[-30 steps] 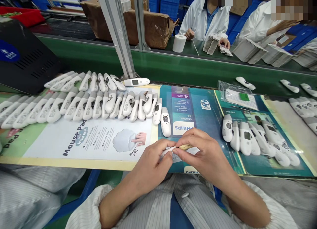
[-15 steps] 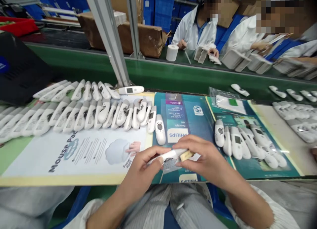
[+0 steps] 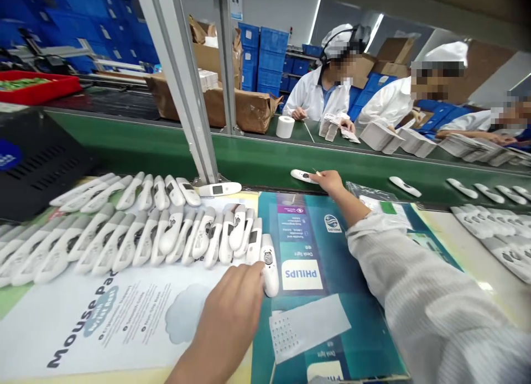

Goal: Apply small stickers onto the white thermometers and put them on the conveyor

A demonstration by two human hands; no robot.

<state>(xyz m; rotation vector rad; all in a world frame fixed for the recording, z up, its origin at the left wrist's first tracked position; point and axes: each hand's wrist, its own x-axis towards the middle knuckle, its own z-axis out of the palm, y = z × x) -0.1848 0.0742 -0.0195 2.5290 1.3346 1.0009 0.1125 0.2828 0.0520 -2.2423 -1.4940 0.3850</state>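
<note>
My left hand (image 3: 234, 309), fingers curled together, is closed at the edge of a white thermometer (image 3: 270, 279) with a grey tip and a printed face; the thumb is hidden. My right hand (image 3: 331, 183) reaches out to the green belt, its fingertips pinched at the right end of another white thermometer (image 3: 299, 175) lying there. A thin pale piece sticks out from these fingers; its kind is too small to tell. Between my arms lies a white sheet (image 3: 311, 326) with rows of small dots at its left end.
Rows of thermometers (image 3: 136, 243) cover the left side of the bench. More lie on the belt (image 3: 257, 162) and at the far right. A metal post (image 3: 182, 91) rises at the belt's near edge. Opposite, people in white coats (image 3: 315, 96) handle stacks of pale folded pieces.
My right hand has moved from the bench up to the belt, where a thermometer now lies. My left hand, earlier holding a thermometer, has shifted to the one ending the row. The dotted sheet is uncovered.
</note>
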